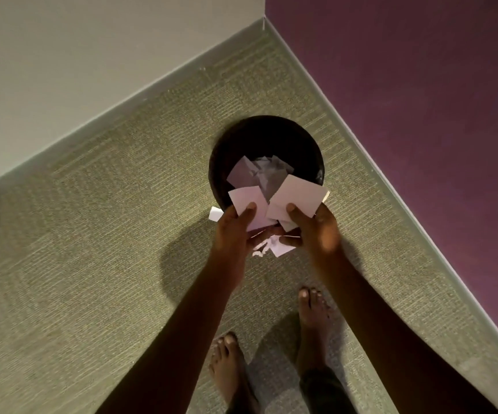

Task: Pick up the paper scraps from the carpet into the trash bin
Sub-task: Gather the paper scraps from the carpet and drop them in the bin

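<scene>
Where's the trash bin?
Head view, right of centre: the trash bin stands on the carpet by the purple wall, just beyond the left hand and right hand holding paper scraps.

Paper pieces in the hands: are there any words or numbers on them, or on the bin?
None can be read.
The paper scraps held by the left hand and right hand show blank white faces.
The crumpled paper inside the trash bin looks blank too.
The bin shows no label.
</scene>
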Demonstrator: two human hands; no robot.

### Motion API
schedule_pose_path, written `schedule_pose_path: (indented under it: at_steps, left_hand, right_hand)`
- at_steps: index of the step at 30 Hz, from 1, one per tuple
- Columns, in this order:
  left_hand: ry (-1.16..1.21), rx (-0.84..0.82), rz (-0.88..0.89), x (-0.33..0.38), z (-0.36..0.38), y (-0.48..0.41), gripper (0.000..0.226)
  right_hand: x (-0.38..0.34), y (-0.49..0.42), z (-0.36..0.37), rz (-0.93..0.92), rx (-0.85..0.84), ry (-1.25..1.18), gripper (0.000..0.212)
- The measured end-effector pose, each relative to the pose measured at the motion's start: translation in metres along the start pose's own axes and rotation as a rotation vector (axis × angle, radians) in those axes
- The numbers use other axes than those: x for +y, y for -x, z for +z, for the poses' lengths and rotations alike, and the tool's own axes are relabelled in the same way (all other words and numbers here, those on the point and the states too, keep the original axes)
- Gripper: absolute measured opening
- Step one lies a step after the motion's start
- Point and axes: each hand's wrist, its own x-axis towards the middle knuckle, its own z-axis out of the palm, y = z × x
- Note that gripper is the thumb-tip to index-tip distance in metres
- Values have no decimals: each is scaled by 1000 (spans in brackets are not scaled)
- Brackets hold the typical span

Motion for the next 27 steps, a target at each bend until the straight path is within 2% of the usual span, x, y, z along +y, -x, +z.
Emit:
schedule_pose_path:
  at_steps: [5, 11, 13, 17, 22, 27]
  left_hand:
    - [1, 13, -48, 11, 0, -13, 33]
    - [-137, -58, 0, 10, -5, -17, 40]
    - [-169, -63, 12, 9, -7, -16, 39]
    - [-42, 22, -34, 4, -14, -11, 34]
    - [-80, 18, 4, -11, -38, 0, 22]
    - [-106, 113, -13, -40, -62, 1, 11]
  right_hand:
    - [-1, -22, 9, 106, -60, -38, 24]
    - [6, -30, 13, 167, -45, -88, 40]
    - [9, -28, 12, 175, -37, -105, 40]
    - [14, -21, 9, 150, -44, -84, 30]
    - [26, -16, -8, 217, -98, -42, 21]
    - [60, -9, -36, 267, -120, -79, 8]
